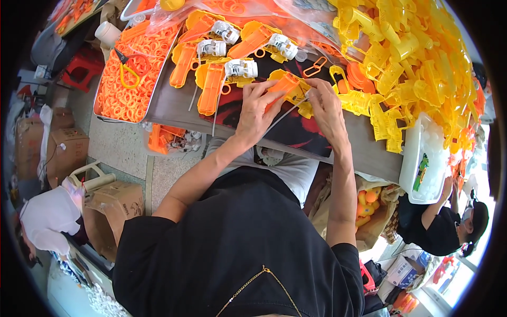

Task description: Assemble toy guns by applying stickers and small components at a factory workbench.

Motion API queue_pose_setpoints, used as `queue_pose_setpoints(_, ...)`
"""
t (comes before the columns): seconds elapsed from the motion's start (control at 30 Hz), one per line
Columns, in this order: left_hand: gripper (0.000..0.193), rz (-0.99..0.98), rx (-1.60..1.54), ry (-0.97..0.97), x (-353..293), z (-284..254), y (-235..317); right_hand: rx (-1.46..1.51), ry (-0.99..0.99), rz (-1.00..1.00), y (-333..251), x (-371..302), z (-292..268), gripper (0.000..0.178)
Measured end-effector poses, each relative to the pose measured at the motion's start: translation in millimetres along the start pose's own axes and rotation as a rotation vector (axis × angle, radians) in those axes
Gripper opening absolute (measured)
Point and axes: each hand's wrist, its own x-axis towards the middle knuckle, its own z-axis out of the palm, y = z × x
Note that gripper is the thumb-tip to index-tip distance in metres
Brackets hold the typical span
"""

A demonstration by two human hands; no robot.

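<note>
Over a dark mat with red shapes [240,117] at the near edge of the table, both my hands hold an orange-and-yellow plastic toy assembly [285,84]. My left hand [254,112] grips its orange part from the left, fingers curled. On the other side, the fingers of my right hand [326,107] are closed at its yellow edge, near thin dark wires; whether they pinch a small piece is hidden. A thin pale tube [281,117] slants down from between the hands. Several similar assemblies [213,82] with white motor-like units lie beyond my left hand.
A metal tray [149,108] of orange rings, with yellow-handled scissors [128,75] on top, stands left. Yellow plastic shells [401,58] are heaped at right. Below them sits a white bin [409,166] with a green tool. Another person [441,224] is at far right.
</note>
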Motion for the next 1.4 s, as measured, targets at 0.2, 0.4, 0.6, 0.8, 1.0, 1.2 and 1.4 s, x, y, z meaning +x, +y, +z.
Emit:
queue_pose_setpoints(0.2, 0.028, 0.074, 0.086, -0.05, -0.5, 0.3, 4.7, -0.014, 0.057, -0.024, 0.6, -9.9, -4.9, 0.032)
queue_pose_setpoints(0.4, 0.025, 0.117, 0.117, -0.106, -4.0, -11.3, 2.4, -0.502, 0.039, -0.171, -8.3, -40.0, -19.8, 0.049)
queue_pose_setpoints(0.6, 0.027, 0.089, 0.174, -0.058, -14.7, -13.8, 10.7, -0.314, -0.017, -0.099, -3.1, -44.3, -19.4, 0.058)
queue_pose_setpoints(0.8, 0.023, 0.136, 0.242, -0.127, -8.8, -25.5, 14.0, 0.167, 0.187, 0.233, -5.2, -46.2, -22.1, 0.043)
queue_pose_setpoints(1.0, 0.034, 0.406, 0.226, -0.28, 54.9, -37.6, 32.7, 0.141, 0.311, 0.202, -11.3, -51.9, -2.0, 0.042)
queue_pose_setpoints(1.2, 0.063, 0.619, 0.268, -0.49, 78.0, 3.3, 33.0, 0.13, 0.355, 0.165, -19.2, -47.1, -0.4, 0.049)
queue_pose_setpoints(1.4, 0.051, 0.214, -0.214, -0.477, 72.2, -11.6, 1.5, 0.136, 0.173, -0.016, -6.2, -51.9, 14.3, 0.042)
